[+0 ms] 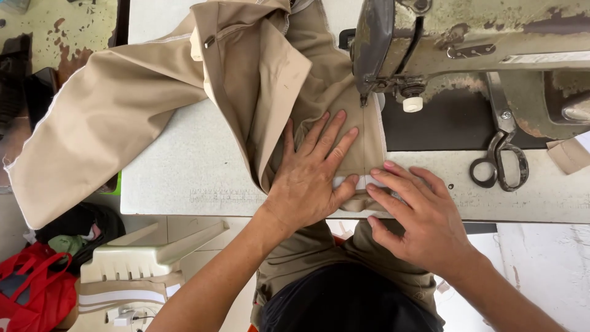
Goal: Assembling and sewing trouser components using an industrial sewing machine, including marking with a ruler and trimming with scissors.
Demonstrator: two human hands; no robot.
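Head view, looking straight down. Beige garment (pixel 184 98) spread across pale grey sewing table (pixel 184 178); plain woven cloth, matte, lightly creased, with one long panel draped off the table's left edge and raw stitched hem visible along it. Folded upper portion bunched near the top, small dark fastener showing on a flap. Working edge fed under the head of an old sewing machine (pixel 467 37), paint worn and rust-flecked, needle area just above the cloth. Narrow white strip (pixel 353 182) lying along the near edge of the fabric, partly covered by fingers.

Left hand (pixel 313 178) laid flat on the garment, fingers spread and extended toward the needle, palm pressing down; nothing gripped. Right hand (pixel 418 215) just beside it, fingers half curled, tips resting on the white strip and fabric edge at the table's front; no closed grip visible.

Dark scissors (pixel 501 160) lying on the machine bed, well apart to the right. White plastic chair (pixel 147 258) and red bag (pixel 37 289) on the floor, lower left.
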